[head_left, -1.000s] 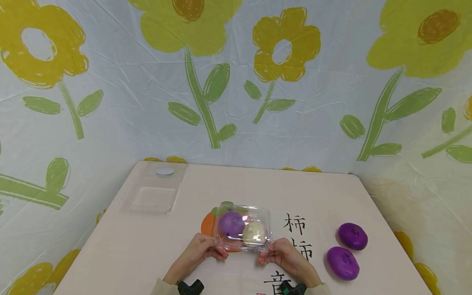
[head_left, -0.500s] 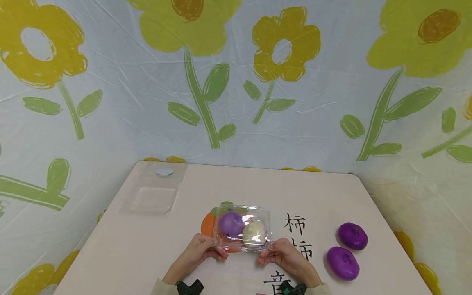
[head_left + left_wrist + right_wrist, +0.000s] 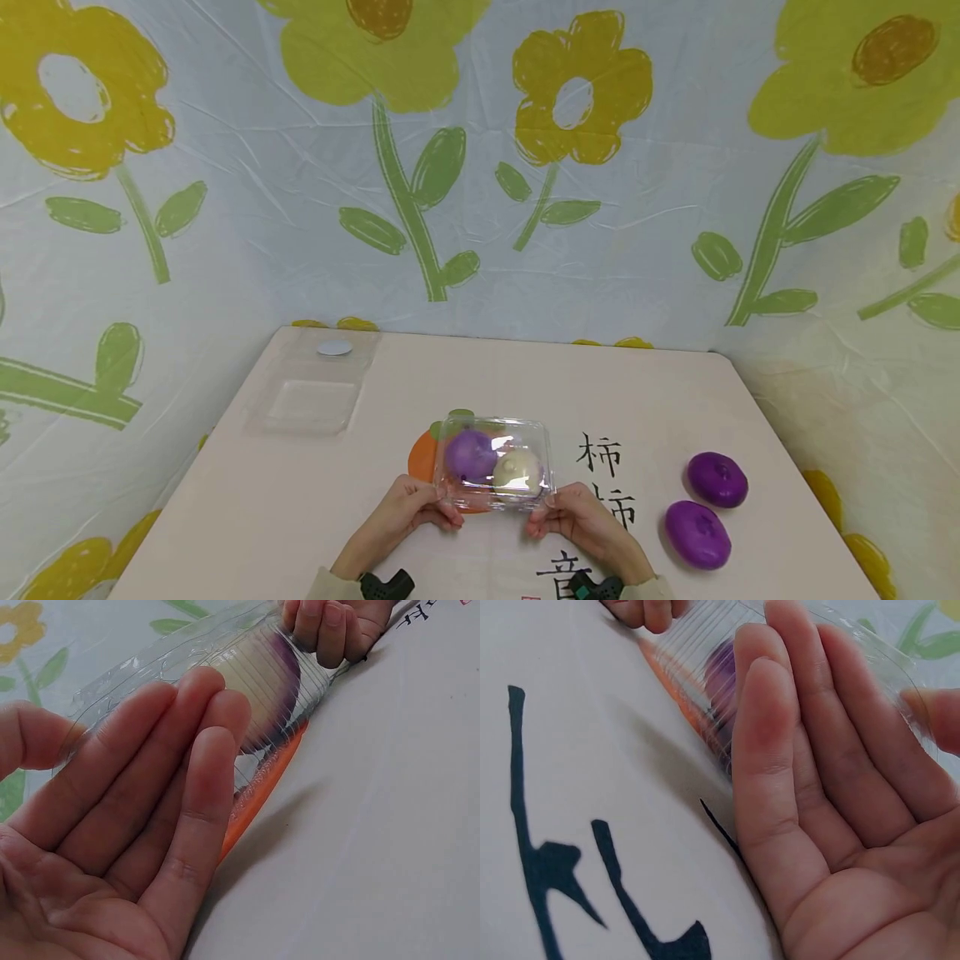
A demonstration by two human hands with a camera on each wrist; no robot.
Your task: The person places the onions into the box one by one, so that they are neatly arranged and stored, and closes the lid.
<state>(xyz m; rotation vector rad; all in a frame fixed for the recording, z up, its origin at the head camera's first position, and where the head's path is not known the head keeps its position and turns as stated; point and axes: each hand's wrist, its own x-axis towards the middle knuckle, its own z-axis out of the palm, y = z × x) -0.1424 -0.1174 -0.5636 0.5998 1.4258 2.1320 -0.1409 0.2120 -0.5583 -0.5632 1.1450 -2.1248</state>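
A clear plastic clamshell box [image 3: 493, 422] is at the middle of the table in the head view, its lid apparently down. Inside lie a purple round onion-like piece [image 3: 470, 456] and a cream one [image 3: 517, 473]; the left wrist view shows purple along the cream piece's edge [image 3: 289, 664]. My left hand [image 3: 408, 506] pinches the box's near left corner between thumb and fingers. At the near right corner, my right hand [image 3: 581, 518] pinches it likewise. In both wrist views the fingers lie side by side beneath the rim, with the thumb on top.
Two purple onion-like pieces [image 3: 717, 480] [image 3: 698, 535] sit on the table at the right. An open clear plastic box [image 3: 311, 406] with a white oval label [image 3: 335, 347] lies at the back left. An orange fruit print [image 3: 422, 457] and black characters [image 3: 600, 455] mark the tabletop.
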